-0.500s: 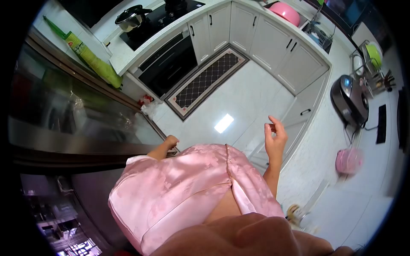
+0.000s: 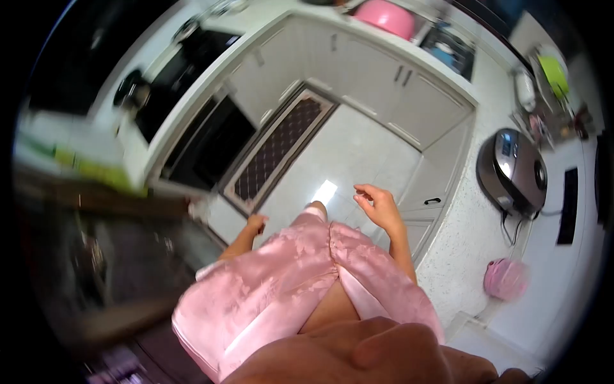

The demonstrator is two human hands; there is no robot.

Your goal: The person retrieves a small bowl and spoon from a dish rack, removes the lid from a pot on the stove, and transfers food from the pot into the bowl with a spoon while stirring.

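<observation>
Your right hand (image 2: 377, 206) hangs in the air above the white cabinet fronts, its fingers (image 2: 364, 190) loosely curled and released, grasping nothing; just to its right runs the edge of the table (image 2: 460, 249), a pale speckled stone top that bends round the corner of the room. Your left hand (image 2: 256, 224) sits low beside the pink dress (image 2: 281, 288), fingers clenched into a loose fist; whether it holds anything you cannot tell, since the view blurs there. The dress is glossy satin with a faint woven flower pattern; it fills the near middle and hides the floor beneath you. Right of the right hand, on the table, stands a rounded rice cooker (image 2: 513, 171) with a shiny metal lid and dark body; nearer lies a soft pink bundle (image 2: 505, 280), blurred. On the far table sits a smooth pink bowl (image 2: 387, 18); a lime-green dish (image 2: 554, 75) stands at the far right. Between the hands and the far cabinets lies a long dark mat (image 2: 276, 148) with a diamond lattice and pale border, on glossy white floor tiles (image 2: 358, 153); left of it a black oven front (image 2: 208, 144) is set under the left-hand table; the left side is smeared by motion.
</observation>
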